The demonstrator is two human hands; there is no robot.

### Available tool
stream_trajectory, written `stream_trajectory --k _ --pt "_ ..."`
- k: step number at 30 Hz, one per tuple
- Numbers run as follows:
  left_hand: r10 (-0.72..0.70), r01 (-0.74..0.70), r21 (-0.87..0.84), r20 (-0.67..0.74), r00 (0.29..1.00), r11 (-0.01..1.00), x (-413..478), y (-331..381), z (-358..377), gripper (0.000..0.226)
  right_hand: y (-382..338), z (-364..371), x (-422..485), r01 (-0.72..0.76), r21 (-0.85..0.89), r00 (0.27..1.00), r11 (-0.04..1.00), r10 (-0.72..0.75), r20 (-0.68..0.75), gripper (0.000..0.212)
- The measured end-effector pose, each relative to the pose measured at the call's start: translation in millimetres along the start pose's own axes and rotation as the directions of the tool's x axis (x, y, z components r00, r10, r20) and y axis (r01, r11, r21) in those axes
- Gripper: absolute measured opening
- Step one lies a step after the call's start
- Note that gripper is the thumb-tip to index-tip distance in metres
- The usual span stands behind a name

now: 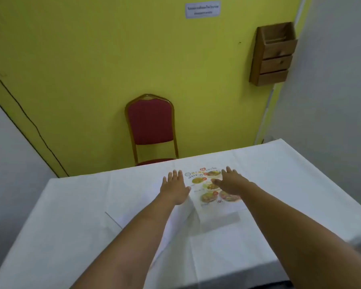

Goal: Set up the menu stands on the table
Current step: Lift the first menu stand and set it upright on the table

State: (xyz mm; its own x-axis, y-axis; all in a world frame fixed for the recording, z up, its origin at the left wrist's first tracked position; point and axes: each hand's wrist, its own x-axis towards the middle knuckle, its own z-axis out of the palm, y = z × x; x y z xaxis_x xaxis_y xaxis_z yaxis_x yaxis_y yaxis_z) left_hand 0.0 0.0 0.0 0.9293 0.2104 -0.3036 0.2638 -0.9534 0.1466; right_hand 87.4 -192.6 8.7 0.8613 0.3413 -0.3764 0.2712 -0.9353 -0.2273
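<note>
A menu sheet (208, 197) printed with food pictures sits near the far edge of the table (71, 226), which is covered in a white cloth. It seems to be inside a clear acrylic stand whose see-through base (219, 223) shows on the near side. My left hand (175, 189) lies palm down over the menu's left edge with its fingers spread. My right hand (232, 182) reaches over the menu's right side, fingers apart, thumb on the print. Neither hand closes around anything. A faint clear edge (113, 220), perhaps a second stand, shows to the left.
A red padded chair (151, 126) with a gold frame stands beyond the far table edge against the yellow wall. A wooden wall box (272, 55) hangs at the upper right. A black cable (29, 122) runs down the wall at left.
</note>
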Motion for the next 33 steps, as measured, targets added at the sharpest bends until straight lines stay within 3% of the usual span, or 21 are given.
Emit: stream_trajectory --k 8,13,15,19,22,28,33 --pt "-0.148 0.155 -0.203 0.048 0.988 0.967 10.0 53.6 40.8 0.085 53.9 13.1 11.6 -0.068 0.029 0.994 0.997 0.065 0.084 0.076" --pt "-0.283 0.302 -0.32 0.103 0.953 0.898 5.2 73.4 61.5 0.108 70.4 26.5 24.1 -0.149 0.359 0.983 0.921 0.097 0.159 0.08" --pt "-0.327 0.343 -0.422 0.11 0.938 0.84 6.0 76.3 64.0 0.112 73.6 29.9 27.1 -0.135 0.435 0.989 0.89 0.093 0.116 0.073" --pt "-0.385 0.439 -0.671 0.239 0.891 0.598 9.2 81.3 61.3 0.123 80.5 32.3 31.2 -0.138 0.482 0.99 0.865 0.114 0.078 0.04" --pt "-0.43 0.445 -0.744 0.233 0.872 0.499 11.2 84.1 61.4 0.113 80.6 31.0 28.5 -0.165 0.561 0.986 0.811 0.136 0.092 0.025" --pt "-0.42 0.446 -0.766 0.253 0.871 0.463 7.2 77.8 57.0 0.06 80.0 30.3 24.8 -0.191 0.639 0.981 0.745 0.171 0.094 0.026" --pt "-0.419 0.431 -0.775 0.237 0.877 0.462 0.8 72.9 57.8 0.061 83.2 32.7 10.9 -0.121 0.679 0.987 0.724 0.158 0.007 0.054"
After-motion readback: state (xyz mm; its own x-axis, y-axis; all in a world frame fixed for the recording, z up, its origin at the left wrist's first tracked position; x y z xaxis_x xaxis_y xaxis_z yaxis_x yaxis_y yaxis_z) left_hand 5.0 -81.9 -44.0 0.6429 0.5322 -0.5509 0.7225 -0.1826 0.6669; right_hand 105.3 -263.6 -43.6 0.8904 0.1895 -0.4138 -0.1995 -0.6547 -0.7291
